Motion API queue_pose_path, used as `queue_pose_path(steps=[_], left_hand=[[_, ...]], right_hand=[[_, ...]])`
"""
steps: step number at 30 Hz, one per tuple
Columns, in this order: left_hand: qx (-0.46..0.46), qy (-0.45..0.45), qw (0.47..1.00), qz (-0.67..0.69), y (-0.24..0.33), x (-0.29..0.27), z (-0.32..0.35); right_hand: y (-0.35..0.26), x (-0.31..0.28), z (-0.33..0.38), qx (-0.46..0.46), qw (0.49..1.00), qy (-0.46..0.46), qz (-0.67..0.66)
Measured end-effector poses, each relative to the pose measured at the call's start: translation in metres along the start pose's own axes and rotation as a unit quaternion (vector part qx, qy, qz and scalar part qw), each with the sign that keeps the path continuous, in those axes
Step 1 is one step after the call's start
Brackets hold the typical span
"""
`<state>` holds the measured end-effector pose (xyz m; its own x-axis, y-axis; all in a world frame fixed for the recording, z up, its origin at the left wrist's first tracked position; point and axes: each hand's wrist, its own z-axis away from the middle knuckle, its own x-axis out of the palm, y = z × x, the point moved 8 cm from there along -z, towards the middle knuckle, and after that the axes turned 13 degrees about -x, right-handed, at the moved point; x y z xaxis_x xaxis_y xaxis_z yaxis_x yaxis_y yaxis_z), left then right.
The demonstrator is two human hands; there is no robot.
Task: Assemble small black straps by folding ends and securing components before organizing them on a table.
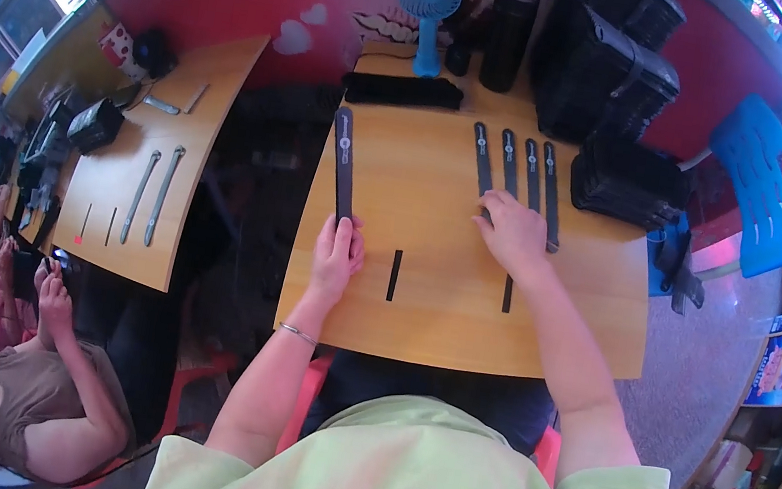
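Observation:
My left hand (335,259) grips the near end of a long black strip (344,163) that lies on the left side of the wooden table (420,320). My right hand (511,232) rests flat on the near ends of several black strips (516,167) laid side by side at the table's right middle. Two short black marks (395,274) sit on the tabletop between and below my hands.
A blue hand fan (428,9) and a black cylinder (508,37) stand at the far edge, with a black bundle (404,91) beside them. Stacks of black packs (621,127) fill the right. A blue chair (761,194) stands right. People sit at a second table (161,160) left.

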<state>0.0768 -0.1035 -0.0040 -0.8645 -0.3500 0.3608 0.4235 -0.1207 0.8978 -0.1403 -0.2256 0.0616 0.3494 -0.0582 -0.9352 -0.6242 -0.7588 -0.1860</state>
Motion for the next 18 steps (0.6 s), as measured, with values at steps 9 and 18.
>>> queue_pose_path(steps=[9, 18], left_hand=[[0.009, 0.005, 0.999, 0.030, -0.005, -0.011, 0.006], [0.051, -0.002, 0.999, 0.013, 0.000, 0.005, 0.009]], right_hand=[[-0.083, -0.247, 0.024, -0.133, 0.818, 0.402, -0.389], [-0.122, -0.353, 0.100, -0.245, 0.778, 0.439, -0.378]])
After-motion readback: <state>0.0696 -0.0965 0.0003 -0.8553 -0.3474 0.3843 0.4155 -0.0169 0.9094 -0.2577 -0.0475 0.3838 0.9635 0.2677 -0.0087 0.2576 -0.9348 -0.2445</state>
